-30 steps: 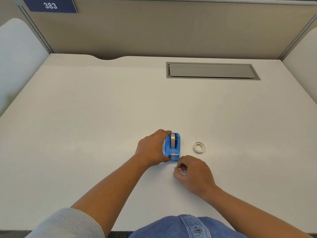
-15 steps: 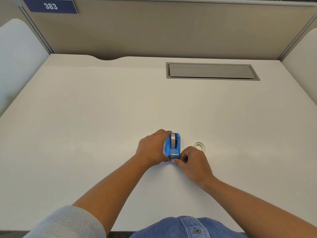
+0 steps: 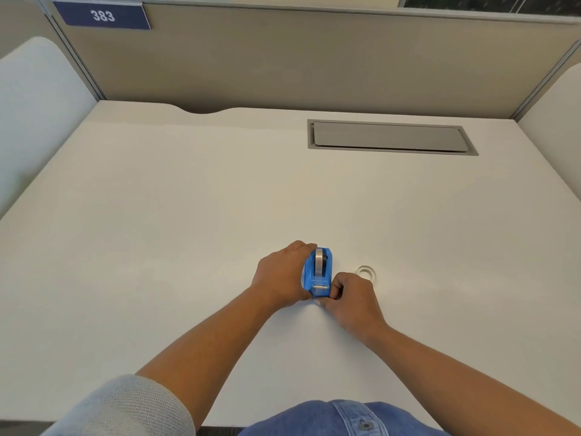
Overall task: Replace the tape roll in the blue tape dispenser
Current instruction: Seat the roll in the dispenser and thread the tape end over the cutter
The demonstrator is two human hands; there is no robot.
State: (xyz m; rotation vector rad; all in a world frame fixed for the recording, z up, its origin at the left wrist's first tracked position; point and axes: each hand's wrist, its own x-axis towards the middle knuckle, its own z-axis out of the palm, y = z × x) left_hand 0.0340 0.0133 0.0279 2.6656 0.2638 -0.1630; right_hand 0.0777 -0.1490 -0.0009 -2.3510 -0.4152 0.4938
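The blue tape dispenser [image 3: 318, 273] stands on the white desk [image 3: 188, 215], a grey tape roll [image 3: 319, 262] seated in it. My left hand [image 3: 281, 273] wraps the dispenser's left side and holds it. My right hand [image 3: 352, 298] is curled at the dispenser's near right corner, fingertips pinched by the cutter end; what they pinch is too small to tell. A loose clear tape ring [image 3: 366, 272] lies flat on the desk just right of the dispenser, partly behind my right knuckles.
A grey cable hatch [image 3: 390, 138] is set into the desk at the back right. Beige partition walls [image 3: 283, 58] close the back, with white side panels left and right. A blue sign reads 383 [image 3: 102, 15].
My right hand moved up and left from the desk below the dispenser to its near right corner. My left hand and the dispenser stayed put.
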